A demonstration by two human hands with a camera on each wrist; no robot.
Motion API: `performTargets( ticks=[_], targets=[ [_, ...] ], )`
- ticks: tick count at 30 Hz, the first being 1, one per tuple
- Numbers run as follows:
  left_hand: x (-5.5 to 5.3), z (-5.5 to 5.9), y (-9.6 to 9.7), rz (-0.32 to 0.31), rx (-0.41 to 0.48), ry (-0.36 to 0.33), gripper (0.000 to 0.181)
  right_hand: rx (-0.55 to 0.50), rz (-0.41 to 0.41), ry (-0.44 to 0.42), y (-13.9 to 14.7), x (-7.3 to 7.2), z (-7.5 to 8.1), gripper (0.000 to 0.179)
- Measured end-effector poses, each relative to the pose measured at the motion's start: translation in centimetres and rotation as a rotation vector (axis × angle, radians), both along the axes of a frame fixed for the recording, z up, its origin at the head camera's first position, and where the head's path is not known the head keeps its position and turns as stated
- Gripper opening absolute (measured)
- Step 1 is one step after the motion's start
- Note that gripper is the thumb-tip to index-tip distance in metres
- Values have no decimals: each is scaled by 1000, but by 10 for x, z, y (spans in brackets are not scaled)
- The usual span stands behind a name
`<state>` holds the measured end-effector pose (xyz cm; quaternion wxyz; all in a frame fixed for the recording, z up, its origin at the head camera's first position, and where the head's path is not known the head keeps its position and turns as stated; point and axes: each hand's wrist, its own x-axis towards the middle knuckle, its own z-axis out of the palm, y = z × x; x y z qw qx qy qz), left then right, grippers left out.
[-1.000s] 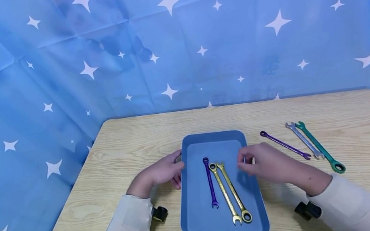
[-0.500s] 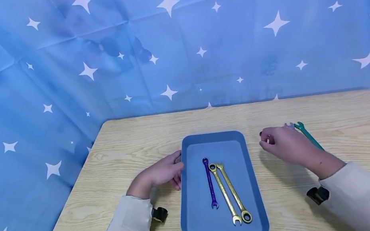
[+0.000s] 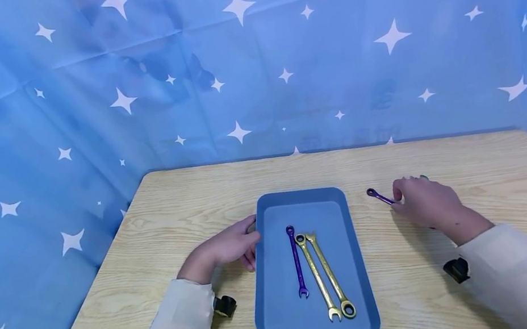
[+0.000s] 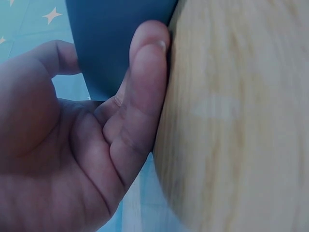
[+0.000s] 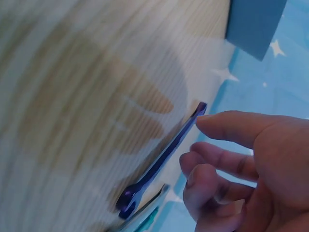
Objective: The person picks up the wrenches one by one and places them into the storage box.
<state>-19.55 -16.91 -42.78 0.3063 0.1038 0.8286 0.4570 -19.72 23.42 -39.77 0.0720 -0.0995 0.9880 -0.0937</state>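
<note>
My left hand [image 3: 227, 246] holds the left side of a blue tray [image 3: 264, 302], with the thumb at the rim and the fingers against the outer wall in the left wrist view. Over a purple combination wrench [image 3: 381, 196] on the table hovers my right hand [image 3: 427, 202], its fingers loosely bent. In the right wrist view the thumb tip is close to that purple wrench [image 5: 164, 150], and I see no firm grip on it. Inside the tray lie another purple wrench [image 3: 297, 263] and two gold wrenches [image 3: 318, 276] [image 3: 329, 269].
A silver wrench [image 5: 145, 210] and a green wrench [image 5: 148, 221] lie beside the purple one, mostly hidden by my right hand in the head view. The wooden table [image 3: 196, 198] ends at a blue star-patterned curtain [image 3: 249, 74].
My right hand has moved rightward from the tray's right rim to over the wrenches on the table, covering most of them. The left hand stays at the tray.
</note>
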Motion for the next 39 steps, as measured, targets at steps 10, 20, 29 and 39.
performTargets(
  ticks=[10, 20, 29, 39],
  targets=[
    [1, 1, -2, -8, 11, 3, 74, 3, 23, -15, 6, -1, -8, 14],
    [0, 1, -2, -10, 15, 7, 72, -2, 26, -124, 2, -6, -1, 17],
    [-1, -1, -2, -17, 15, 7, 72, -19, 24, -142, 0, -4, -5, 32],
    [0, -1, -2, -3, 5, 1, 74, -65, 34, -193, 3, -4, -8, 34]
  ],
)
